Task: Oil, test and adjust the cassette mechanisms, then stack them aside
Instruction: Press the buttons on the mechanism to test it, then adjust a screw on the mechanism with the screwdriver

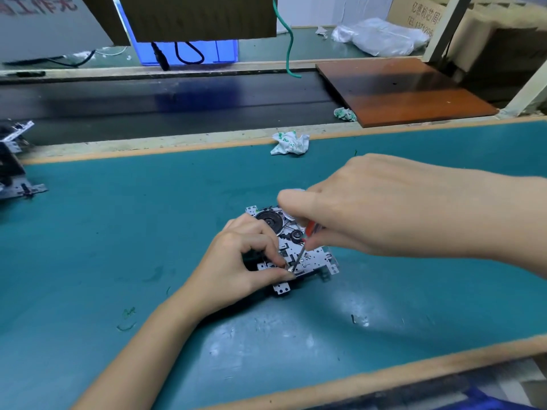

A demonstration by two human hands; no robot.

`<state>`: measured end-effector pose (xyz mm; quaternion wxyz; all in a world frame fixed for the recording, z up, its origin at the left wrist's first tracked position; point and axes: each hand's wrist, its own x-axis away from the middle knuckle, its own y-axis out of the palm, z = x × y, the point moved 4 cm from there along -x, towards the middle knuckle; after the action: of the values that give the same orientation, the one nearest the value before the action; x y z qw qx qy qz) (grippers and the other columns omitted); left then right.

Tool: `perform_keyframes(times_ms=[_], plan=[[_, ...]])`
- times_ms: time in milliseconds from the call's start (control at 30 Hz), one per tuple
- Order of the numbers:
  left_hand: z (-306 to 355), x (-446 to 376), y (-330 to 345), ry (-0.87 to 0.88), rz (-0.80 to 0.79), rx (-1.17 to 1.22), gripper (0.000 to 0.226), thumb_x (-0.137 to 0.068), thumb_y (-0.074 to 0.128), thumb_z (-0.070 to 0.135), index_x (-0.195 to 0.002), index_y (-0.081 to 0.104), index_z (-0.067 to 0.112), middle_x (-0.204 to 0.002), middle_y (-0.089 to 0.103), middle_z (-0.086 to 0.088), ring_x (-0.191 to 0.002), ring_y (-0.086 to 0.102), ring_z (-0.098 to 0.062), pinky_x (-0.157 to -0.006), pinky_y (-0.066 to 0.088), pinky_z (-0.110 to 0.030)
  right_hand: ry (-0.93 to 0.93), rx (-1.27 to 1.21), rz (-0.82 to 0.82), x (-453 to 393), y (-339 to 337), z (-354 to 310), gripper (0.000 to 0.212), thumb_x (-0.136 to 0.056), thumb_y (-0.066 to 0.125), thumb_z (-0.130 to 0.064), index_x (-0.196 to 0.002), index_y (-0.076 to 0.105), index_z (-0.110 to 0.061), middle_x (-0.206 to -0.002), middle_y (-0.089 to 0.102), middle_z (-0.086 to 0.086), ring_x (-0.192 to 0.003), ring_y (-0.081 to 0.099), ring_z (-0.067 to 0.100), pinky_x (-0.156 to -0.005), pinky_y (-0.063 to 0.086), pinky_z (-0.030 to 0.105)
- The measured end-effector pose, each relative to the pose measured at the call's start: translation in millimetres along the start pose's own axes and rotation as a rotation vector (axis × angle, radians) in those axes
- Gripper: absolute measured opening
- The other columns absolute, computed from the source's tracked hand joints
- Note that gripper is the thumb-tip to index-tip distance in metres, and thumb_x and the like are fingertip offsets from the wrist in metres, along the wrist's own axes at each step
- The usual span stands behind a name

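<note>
From the head view, the left hand (245,258) is pinching the cassette mechanism (307,255) at mid-mat, while the right hand (384,202) is gripping a red-handled screwdriver (306,238), probably adjusting. Finished mechanisms (13,164) are stacking far left; this one remains.

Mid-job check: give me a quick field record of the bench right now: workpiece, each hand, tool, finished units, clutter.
workpiece: silver metal cassette mechanism with a black flywheel, flat on the teal bench mat
left hand: left hand grips the mechanism's near-left edge, fingers curled
right hand: right hand holds a small red-handled screwdriver
tool tip: on the mechanism's near part, beside the left fingertips
other units: more metal mechanisms at the mat's far-left edge, partly out of frame
clutter: crumpled white-and-green paper at the mat's far edge
</note>
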<state>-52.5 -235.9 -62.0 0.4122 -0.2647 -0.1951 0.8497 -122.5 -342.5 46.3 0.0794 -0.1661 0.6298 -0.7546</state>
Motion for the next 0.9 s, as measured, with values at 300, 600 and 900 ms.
perform_keyframes(times_ms=[300,600,900], plan=[[1,-1,1,-0.007,-0.002,0.018,0.020,-0.062,0.080,0.027,-0.060,0.061,0.033,-0.073,0.057,0.013,-0.082,0.048,-0.006,-0.081,0.036,-0.023,0.071,0.000,0.027,6,-7,-3,0.042,-0.093,0.045,-0.048,-0.077,0.011,-0.029,-0.073,0.054,-0.008,-0.048,0.028,0.009,-0.045,0.025,0.029],[-1,0,2,-0.034,-0.001,0.036,0.015,-0.062,0.079,0.028,-0.058,0.064,0.028,-0.073,0.059,0.011,-0.083,0.049,-0.007,-0.082,0.038,-0.025,0.138,0.032,0.039,2,-7,-9,0.028,-0.095,0.051,-0.033,-0.086,0.027,-0.023,-0.084,0.062,-0.005,-0.050,0.030,0.012,-0.045,0.022,0.028],[-2,1,2,-0.017,0.012,0.045,0.021,-0.061,0.085,0.032,-0.060,0.065,0.024,-0.075,0.060,0.008,-0.083,0.049,-0.006,-0.081,0.039,-0.023,0.242,0.041,0.054,2,-8,-16,0.029,-0.093,0.055,-0.026,-0.084,0.029,-0.019,-0.061,0.031,-0.006,-0.050,0.025,0.011,-0.044,0.015,0.030]])
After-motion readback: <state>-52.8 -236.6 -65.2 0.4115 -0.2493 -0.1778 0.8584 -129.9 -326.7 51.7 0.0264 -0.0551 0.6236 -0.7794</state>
